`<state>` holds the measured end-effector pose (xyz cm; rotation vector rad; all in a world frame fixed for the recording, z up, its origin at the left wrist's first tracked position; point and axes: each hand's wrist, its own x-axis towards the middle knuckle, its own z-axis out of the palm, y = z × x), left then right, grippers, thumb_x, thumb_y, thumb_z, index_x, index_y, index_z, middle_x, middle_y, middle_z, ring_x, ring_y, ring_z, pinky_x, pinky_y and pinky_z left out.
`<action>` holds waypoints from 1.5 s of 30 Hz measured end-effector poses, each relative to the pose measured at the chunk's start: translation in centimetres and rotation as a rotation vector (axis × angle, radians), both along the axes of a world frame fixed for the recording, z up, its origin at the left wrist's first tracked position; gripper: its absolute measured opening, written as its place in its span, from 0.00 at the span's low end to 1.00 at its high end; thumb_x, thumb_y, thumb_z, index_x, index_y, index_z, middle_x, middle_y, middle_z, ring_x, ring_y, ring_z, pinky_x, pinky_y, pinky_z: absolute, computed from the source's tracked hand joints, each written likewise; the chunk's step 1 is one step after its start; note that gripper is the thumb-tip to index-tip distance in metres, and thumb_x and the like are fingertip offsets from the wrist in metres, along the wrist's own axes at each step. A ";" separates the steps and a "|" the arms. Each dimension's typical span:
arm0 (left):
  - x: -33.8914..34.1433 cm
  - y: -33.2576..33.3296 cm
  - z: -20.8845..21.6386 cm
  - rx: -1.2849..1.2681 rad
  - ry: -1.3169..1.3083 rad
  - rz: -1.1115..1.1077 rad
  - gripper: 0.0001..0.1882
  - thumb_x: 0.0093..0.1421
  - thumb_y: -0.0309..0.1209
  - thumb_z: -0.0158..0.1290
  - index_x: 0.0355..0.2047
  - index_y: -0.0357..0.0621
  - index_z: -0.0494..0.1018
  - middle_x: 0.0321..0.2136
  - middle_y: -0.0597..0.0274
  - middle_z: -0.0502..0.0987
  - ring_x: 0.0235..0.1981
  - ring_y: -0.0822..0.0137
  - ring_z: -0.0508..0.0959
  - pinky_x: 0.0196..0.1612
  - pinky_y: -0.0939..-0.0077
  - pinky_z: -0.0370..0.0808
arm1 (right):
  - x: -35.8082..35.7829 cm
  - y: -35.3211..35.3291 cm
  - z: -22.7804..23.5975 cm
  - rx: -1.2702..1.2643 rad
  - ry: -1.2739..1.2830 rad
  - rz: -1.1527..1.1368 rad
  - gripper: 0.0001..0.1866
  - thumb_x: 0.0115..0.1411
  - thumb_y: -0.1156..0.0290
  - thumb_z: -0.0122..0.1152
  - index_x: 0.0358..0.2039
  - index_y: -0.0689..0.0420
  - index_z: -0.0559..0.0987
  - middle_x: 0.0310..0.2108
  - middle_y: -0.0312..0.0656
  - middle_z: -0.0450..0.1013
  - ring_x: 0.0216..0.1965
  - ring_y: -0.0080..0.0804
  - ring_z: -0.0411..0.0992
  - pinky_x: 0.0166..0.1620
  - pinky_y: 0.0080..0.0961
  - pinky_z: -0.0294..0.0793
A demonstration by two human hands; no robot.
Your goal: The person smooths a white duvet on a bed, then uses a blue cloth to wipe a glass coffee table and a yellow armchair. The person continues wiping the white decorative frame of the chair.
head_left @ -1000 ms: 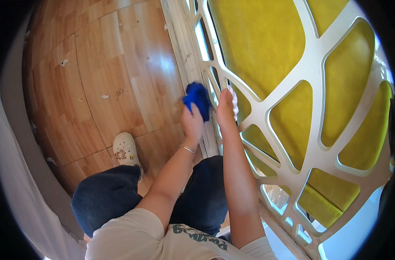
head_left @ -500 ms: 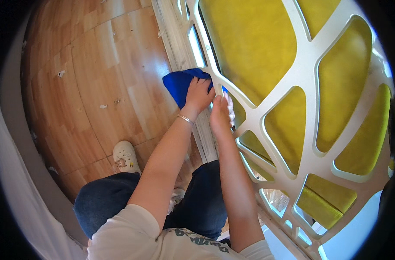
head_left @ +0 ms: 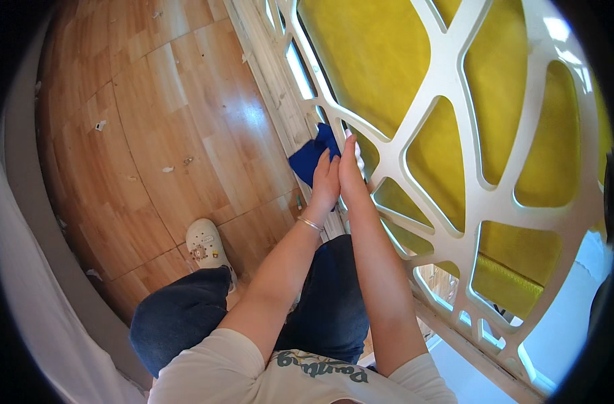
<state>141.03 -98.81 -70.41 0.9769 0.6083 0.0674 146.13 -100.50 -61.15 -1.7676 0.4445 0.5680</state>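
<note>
A blue cloth (head_left: 305,161) is bunched against the lower edge of a white openwork panel (head_left: 487,135). My left hand (head_left: 326,180) is closed on this cloth, its fingers pressing it toward a slim bar. Right beside it, my right hand (head_left: 350,170) reaches up along the same bar, thumb side showing. Pale, brightly lit fingers of that hand curl at the panel's opening. What they hold is hidden. Both wrists nearly touch, and a thin bracelet (head_left: 310,223) circles the left one.
Yellow cushioned upholstery (head_left: 367,54) shows behind the panel's openings. A wooden floor sill (head_left: 270,77) runs along the panel's foot. Wood-patterned floor (head_left: 186,87) with small white scraps lies to the left. My clog (head_left: 204,241) rests on it. White fabric (head_left: 38,296) hangs far left.
The cloth has shifted from over the floor to the sill and looks more bunched. Both hands have moved slightly down and right in the view, and the panel appears shifted as the view moved.
</note>
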 end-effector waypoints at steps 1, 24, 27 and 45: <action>-0.2 -0.4 0.6 -0.022 0.028 -0.001 0.27 0.73 0.36 0.43 0.63 0.24 0.62 0.66 0.35 0.63 0.69 0.49 0.61 0.69 0.67 0.57 | -0.3 -0.1 0.1 0.076 -0.082 -0.016 0.38 0.73 0.38 0.29 0.72 0.53 0.58 0.71 0.48 0.55 0.71 0.41 0.53 0.71 0.32 0.49; 4.5 3.3 -2.0 -0.743 0.145 0.131 0.14 0.73 0.37 0.46 0.51 0.41 0.72 0.48 0.56 0.78 0.46 0.57 0.78 0.55 0.55 0.75 | -12.2 -5.0 1.1 0.076 -0.202 -0.272 0.38 0.75 0.43 0.24 0.58 0.63 0.73 0.57 0.52 0.72 0.61 0.43 0.68 0.67 0.41 0.59; 1.6 0.8 -0.5 -0.539 0.159 0.024 0.15 0.73 0.36 0.47 0.50 0.38 0.71 0.44 0.54 0.79 0.45 0.59 0.78 0.51 0.62 0.75 | -12.4 -5.2 1.7 0.054 -0.237 -0.326 0.36 0.77 0.48 0.27 0.52 0.68 0.76 0.51 0.53 0.75 0.55 0.42 0.73 0.64 0.36 0.66; -1.0 4.4 -2.6 1.071 -0.070 -0.692 0.35 0.56 0.34 0.58 0.65 0.46 0.63 0.63 0.52 0.69 0.64 0.54 0.68 0.63 0.50 0.62 | -13.0 -4.6 0.0 -0.064 -0.156 -0.182 0.26 0.76 0.56 0.36 0.50 0.65 0.77 0.49 0.49 0.76 0.53 0.38 0.73 0.59 0.34 0.68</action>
